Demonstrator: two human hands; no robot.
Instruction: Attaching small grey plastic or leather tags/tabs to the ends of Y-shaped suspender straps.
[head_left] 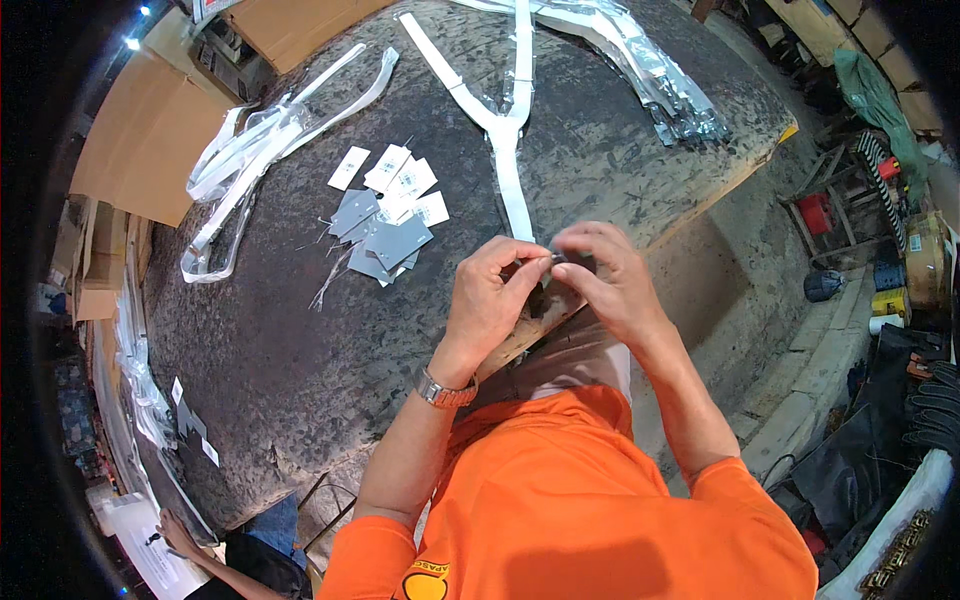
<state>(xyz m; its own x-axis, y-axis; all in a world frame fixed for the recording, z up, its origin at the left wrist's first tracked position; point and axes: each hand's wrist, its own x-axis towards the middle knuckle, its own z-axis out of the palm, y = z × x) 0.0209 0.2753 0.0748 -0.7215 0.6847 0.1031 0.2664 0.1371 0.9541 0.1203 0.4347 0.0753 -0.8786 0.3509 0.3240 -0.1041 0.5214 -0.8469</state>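
Observation:
My left hand and my right hand meet at the table's near edge, fingertips pinched close together. Between them is something small and dark, too small to make out. Just beyond my fingers lies the lower end of a white Y-shaped strap, seemingly in clear plastic; its tip is hidden behind my hands. Left of it, a loose pile of grey tags and white tags is spread out, with thin strings trailing from it.
More white straps in clear plastic lie on the dark worn table: a looped bundle at left and a stack at far right. Cardboard stands along the left. Another person's hand is at lower left. A wooden rack stands right.

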